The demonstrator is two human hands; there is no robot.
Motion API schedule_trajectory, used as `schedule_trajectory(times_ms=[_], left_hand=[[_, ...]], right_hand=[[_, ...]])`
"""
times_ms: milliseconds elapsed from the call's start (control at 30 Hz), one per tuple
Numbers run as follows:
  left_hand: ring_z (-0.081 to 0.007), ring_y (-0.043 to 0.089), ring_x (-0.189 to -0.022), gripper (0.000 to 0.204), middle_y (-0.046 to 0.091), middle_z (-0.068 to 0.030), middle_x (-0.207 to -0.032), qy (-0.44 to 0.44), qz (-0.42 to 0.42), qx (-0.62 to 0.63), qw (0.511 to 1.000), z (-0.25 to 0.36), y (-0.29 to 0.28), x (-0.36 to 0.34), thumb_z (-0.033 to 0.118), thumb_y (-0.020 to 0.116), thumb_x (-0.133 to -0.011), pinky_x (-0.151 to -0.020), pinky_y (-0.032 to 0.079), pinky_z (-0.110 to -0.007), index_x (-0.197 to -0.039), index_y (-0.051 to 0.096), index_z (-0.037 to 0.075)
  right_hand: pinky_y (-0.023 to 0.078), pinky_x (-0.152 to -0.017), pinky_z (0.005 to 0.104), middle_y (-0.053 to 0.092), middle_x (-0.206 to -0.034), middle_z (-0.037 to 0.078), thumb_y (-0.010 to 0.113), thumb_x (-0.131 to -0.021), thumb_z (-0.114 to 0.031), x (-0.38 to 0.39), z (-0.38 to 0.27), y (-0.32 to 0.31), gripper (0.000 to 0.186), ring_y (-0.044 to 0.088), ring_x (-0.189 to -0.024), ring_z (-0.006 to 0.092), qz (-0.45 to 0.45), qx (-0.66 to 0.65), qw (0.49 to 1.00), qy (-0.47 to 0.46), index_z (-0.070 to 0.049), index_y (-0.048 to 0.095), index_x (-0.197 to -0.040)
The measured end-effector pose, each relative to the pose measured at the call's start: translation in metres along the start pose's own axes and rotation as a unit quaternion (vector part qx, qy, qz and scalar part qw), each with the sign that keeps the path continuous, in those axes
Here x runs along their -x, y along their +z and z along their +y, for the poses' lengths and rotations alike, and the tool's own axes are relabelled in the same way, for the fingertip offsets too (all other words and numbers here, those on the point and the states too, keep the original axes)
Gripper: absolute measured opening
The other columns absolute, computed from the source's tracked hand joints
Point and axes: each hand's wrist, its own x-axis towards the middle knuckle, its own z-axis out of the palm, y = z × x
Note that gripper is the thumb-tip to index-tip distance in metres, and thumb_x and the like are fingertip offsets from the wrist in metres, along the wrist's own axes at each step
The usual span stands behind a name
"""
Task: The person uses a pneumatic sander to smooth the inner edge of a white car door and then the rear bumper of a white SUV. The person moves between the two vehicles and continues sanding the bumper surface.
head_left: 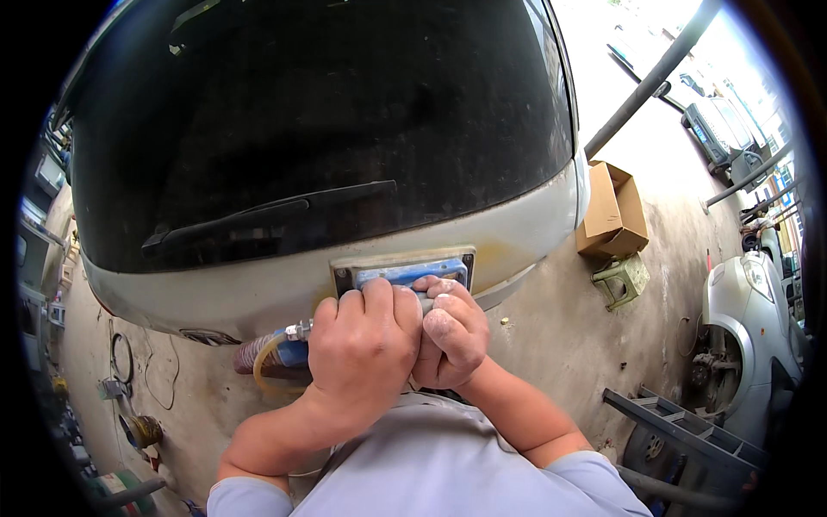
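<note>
Both my hands grip a blue air sander with a rectangular pad (pixel 413 270), whose flat side lies against the white tailgate (pixel 233 294) of a vehicle. My left hand (pixel 363 349) is closed over the tool's near end, knuckles up. Beside it, my right hand (pixel 451 334) is curled round the same end, with pale dust on its fingers. A metal air fitting (pixel 299 331) and a yellowish tube (pixel 262 370) come out left of my left hand, near a ribbed reddish hose (pixel 252 355). My hands hide most of the sander's body. A yellowish patch (pixel 493 252) shows on the panel.
The dark rear window (pixel 345 121) and wiper (pixel 267 213) lie above the sander. To the right stand a cardboard box (pixel 613 211), a green stool (pixel 622 281), a ladder (pixel 685 422) and a silver car (pixel 751 319) lacking a wheel. Cables (pixel 123 358) lie on the left floor.
</note>
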Motion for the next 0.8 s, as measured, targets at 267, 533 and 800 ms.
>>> schedule_trajectory(times_ms=[267,533,800], left_hand=[[-0.0193,0.053,-0.058,0.015,0.050,-0.0035,-0.072,-0.003,-0.060,0.017,0.998,0.008,-0.009,-0.007,0.019,0.066,-0.077,-0.054,0.040,-0.035,-0.080,0.052,0.012],[-0.0240,0.060,-0.057,0.019,0.055,-0.0063,-0.072,-0.056,-0.168,0.077,0.981,0.016,-0.026,-0.023,0.021,0.068,-0.076,-0.053,0.045,-0.037,-0.080,0.052,0.011],[-0.0317,0.057,-0.059,0.025,0.053,-0.0098,-0.071,-0.082,-0.122,0.044,0.988,0.014,-0.020,-0.035,0.024,0.070,-0.076,-0.054,0.045,-0.042,-0.081,0.053,0.007]], right_hand=[[0.060,-0.074,0.0437,0.054,-0.073,0.014,0.061,-0.078,0.011,0.005,0.001,-0.014,0.020,0.057,-0.065,0.0344,-0.025,-0.015,0.999,0.021,0.003,0.066,-0.095],[0.054,-0.061,0.0409,0.055,-0.076,0.013,0.066,-0.072,0.010,-0.001,-0.001,-0.017,0.033,0.055,-0.063,0.0337,0.019,-0.052,0.997,0.056,0.003,0.067,-0.104],[0.054,-0.062,0.0399,0.050,-0.072,0.011,0.071,-0.067,0.001,-0.027,0.024,-0.013,0.029,0.054,-0.062,0.0321,0.008,-0.103,0.995,0.008,0.002,0.067,-0.095]])
